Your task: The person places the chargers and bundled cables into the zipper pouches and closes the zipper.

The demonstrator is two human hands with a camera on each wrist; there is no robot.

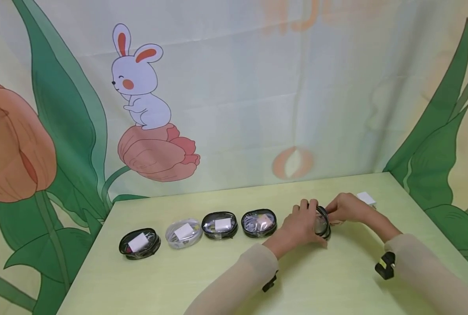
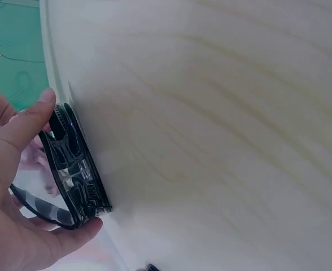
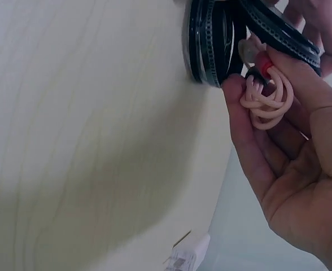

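Observation:
Toward the right of the table in the head view, my left hand [image 1: 298,225] grips a small clear zip pouch [image 1: 322,222] with black trim, stood on its edge. The left wrist view shows thumb and fingers around the black rim [image 2: 84,180], with part of the pouch hidden by the palm. My right hand [image 1: 348,208] is at the pouch's opening. Between its thumb and fingers, in the right wrist view, it pinches a bundled pale pink cable [image 3: 270,104] with a red piece at one end. The cable's upper end sits between the parted pouch halves.
A white charger block [image 1: 366,199] lies behind my right hand. Leftward stand several filled oval pouches: a black-trimmed one [image 1: 259,223], another black one [image 1: 220,225], a white-trimmed one [image 1: 184,234] and a black one [image 1: 139,243] at far left. A printed curtain [image 1: 234,109] hangs behind the table.

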